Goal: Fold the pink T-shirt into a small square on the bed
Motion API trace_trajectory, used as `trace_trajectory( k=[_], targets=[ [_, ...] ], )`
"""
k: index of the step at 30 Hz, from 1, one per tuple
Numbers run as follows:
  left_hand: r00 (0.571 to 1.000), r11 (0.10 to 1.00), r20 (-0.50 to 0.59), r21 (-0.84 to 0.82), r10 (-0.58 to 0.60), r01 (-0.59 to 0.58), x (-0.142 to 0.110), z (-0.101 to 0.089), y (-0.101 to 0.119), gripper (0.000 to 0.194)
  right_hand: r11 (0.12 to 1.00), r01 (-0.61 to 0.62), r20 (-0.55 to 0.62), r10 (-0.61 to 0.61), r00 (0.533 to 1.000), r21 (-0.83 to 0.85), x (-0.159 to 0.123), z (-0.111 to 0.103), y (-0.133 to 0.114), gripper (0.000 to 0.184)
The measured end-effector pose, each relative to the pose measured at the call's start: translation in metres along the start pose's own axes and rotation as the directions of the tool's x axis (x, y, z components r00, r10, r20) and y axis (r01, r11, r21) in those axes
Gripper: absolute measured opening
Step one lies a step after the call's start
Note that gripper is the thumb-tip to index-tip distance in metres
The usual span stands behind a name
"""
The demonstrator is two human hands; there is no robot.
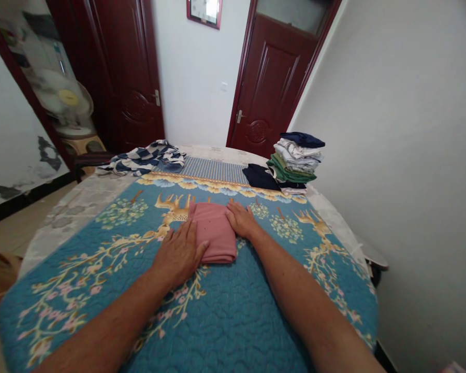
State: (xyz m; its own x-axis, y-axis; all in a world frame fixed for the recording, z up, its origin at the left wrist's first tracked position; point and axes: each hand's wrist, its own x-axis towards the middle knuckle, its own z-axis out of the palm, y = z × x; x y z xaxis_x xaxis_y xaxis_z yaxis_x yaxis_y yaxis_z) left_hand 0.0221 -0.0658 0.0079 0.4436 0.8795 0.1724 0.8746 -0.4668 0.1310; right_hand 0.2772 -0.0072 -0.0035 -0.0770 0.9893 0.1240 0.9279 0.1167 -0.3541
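A pink garment [214, 232], folded into a thick, nearly square bundle, lies flat on a teal quilted cover [233, 316]. On its left side rests my left hand [180, 253], fingers stretched out and thumb on the near left part of the cloth. My right hand [241, 219] lies along the far right edge, its fingers extended over the cloth. Neither hand grips the garment; both touch it from above and the side. What kind of garment it is does not show.
At the back right stands a stack of folded clothes [295, 160], with a dark folded garment [261, 176] beside it. A checked blue-and-white cloth [147, 158] lies crumpled at the back left. A wall [404, 155] borders the right side; a fan [64, 101] stands far left.
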Motion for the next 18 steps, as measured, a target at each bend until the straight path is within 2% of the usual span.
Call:
trace_trajectory(
  k=[4, 6, 8, 10, 15, 18],
  targets=[
    [1.0, 0.999, 0.007, -0.05, 0.022, -0.021, 0.004, 0.0, -0.008, 0.073, 0.998, -0.02, -0.152, 0.029, 0.988, 0.059, 0.004, 0.0, 0.006, 0.053],
    [1.0, 0.997, -0.004, -0.074, 0.024, -0.024, 0.007, 0.002, -0.01, 0.072, 0.994, 0.031, -0.247, -0.004, 0.969, 0.104, 0.0, -0.001, 0.007, 0.054],
    [1.0, 0.996, -0.023, -0.083, 0.021, -0.023, 0.008, 0.004, -0.012, 0.071, 0.987, 0.109, -0.291, -0.07, 0.954, 0.119, -0.01, 0.0, 0.002, 0.054],
    [0.999, 0.996, -0.037, -0.081, 0.027, -0.03, 0.008, 0.006, -0.012, 0.071, 0.982, 0.16, -0.283, -0.125, 0.951, 0.104, -0.024, 0.002, -0.009, 0.055],
    [0.998, 0.997, -0.034, -0.048, 0.058, -0.06, 0.008, 0.008, -0.013, 0.068, 0.985, 0.171, -0.216, -0.171, 0.961, -0.019, -0.068, 0.009, -0.054, 0.061],
    [0.995, 0.997, -0.067, -0.018, 0.076, -0.077, 0.007, 0.004, -0.011, 0.063, 0.976, 0.211, -0.179, -0.218, 0.959, -0.058, -0.096, 0.011, -0.072, 0.068]
  ],
)
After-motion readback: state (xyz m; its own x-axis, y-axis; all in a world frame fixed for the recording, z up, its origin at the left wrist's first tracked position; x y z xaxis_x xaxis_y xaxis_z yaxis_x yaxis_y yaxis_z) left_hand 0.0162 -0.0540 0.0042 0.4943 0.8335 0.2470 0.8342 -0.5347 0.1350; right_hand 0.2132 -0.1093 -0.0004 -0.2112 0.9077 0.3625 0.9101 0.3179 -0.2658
